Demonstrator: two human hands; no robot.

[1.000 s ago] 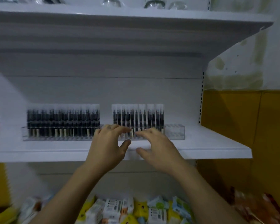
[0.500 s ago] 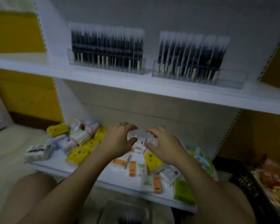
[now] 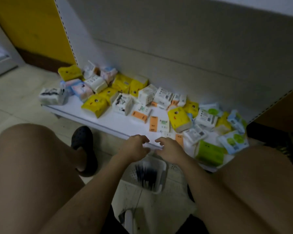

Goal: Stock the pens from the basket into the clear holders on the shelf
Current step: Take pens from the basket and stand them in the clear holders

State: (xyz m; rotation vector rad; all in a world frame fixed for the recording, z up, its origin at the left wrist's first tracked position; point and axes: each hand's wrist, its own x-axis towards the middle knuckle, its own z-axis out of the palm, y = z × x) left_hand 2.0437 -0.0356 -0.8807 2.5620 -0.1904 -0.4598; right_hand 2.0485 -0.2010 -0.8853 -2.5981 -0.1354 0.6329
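- Pens [image 3: 146, 176] lie dark and bunched in the white basket [image 3: 163, 179] on the floor between your knees.
- Your left hand [image 3: 134, 146] and right hand [image 3: 170, 152] hover just above it, fingers loosely curled, holding nothing.
- The step in hand looks like fetching a fresh batch: reach down and pinch a few pens.
- Tissue packs [image 3: 95, 104] litter the low shelf [image 3: 108, 122] beyond; the clear holders are out of view.

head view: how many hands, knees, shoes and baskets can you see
hands: 2, left hand and right hand
knees: 2, left knee and right knee
shoe: 1
basket: 1
total: 6
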